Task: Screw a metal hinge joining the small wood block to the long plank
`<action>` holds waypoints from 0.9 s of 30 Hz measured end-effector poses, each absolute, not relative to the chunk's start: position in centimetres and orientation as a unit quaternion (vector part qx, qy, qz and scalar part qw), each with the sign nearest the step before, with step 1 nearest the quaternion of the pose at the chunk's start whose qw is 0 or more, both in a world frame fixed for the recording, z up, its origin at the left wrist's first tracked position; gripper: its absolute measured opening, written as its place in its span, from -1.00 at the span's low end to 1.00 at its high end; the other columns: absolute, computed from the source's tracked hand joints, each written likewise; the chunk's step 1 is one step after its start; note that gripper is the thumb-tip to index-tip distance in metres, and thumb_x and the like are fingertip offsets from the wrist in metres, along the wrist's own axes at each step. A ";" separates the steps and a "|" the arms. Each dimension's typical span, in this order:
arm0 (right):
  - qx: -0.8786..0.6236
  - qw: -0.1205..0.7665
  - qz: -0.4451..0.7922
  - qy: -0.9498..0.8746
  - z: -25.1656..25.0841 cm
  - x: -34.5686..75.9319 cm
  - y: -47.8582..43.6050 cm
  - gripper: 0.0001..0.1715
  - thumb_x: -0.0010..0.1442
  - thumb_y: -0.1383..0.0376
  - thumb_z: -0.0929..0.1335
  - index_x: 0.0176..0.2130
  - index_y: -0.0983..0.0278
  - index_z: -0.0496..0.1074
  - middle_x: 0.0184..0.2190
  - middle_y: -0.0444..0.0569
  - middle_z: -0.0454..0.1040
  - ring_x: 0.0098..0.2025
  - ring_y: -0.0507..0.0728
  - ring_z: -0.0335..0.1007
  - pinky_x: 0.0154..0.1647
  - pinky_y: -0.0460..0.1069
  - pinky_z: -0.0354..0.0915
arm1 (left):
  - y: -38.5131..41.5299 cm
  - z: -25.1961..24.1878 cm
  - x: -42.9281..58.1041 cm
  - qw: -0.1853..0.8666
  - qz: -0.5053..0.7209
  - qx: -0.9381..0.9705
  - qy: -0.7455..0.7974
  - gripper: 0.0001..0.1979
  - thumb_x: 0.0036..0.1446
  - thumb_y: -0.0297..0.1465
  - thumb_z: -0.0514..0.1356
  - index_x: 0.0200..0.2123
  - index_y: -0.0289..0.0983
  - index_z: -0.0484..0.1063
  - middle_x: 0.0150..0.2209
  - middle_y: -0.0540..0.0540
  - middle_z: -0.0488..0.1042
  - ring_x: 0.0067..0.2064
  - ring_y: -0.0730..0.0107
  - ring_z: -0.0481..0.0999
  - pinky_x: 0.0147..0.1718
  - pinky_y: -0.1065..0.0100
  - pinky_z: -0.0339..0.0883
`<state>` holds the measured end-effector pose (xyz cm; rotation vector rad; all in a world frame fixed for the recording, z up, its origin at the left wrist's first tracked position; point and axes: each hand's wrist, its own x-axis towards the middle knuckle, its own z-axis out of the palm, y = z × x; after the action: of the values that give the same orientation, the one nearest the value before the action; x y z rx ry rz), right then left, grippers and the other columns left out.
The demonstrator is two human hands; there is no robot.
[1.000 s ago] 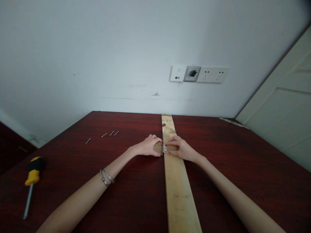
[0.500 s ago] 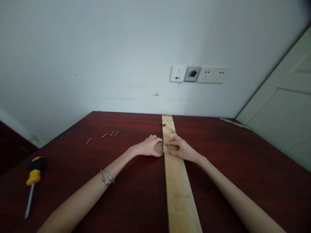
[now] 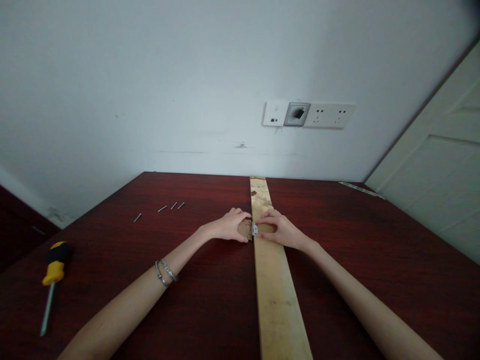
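A long pale wooden plank lies lengthwise on the dark red table, running from the front edge to the wall. A small wooden block sits against its left edge, and a small metal hinge spans the joint. My left hand is curled round the small block, thumb and fingers gripping it. My right hand rests on the plank with fingers pinching at the hinge. Two bracelets circle my left wrist.
Several screws lie scattered on the table's far left. A yellow and black screwdriver lies near the left edge. A wall socket strip sits above the table; a pale door stands at the right.
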<state>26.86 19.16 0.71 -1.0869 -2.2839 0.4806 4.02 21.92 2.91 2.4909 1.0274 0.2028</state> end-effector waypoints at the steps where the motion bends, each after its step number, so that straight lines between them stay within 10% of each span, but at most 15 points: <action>1: -0.407 0.278 0.179 -0.851 0.7 26.8 19.1 -0.58 0.05 0.13 0.44 -0.09 0.21 0.51 -0.17 0.02 0.38 -0.08 0.17 0.33 0.05 0.11 0.27 | 21.9 2.9 4.0 0.219 0.074 0.900 0.371 -0.25 -0.17 -0.22 0.38 0.11 -0.23 0.22 -0.04 -0.17 0.25 0.03 0.06 0.21 -0.01 0.15 0.19; 27: -0.401 0.283 0.190 -0.850 0.8 26.9 19.1 -0.56 0.04 0.14 0.44 -0.06 0.20 0.49 -0.16 0.02 0.38 -0.07 0.18 0.32 0.06 0.13 0.26 | 22.0 2.9 4.0 0.228 0.092 0.899 0.363 -0.25 -0.14 -0.21 0.37 0.12 -0.26 0.21 -0.01 -0.20 0.26 0.04 0.04 0.21 0.01 0.11 0.18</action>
<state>26.91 19.10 0.80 -1.0734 -2.2760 0.5093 3.98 21.98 2.86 2.4755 0.9989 0.2527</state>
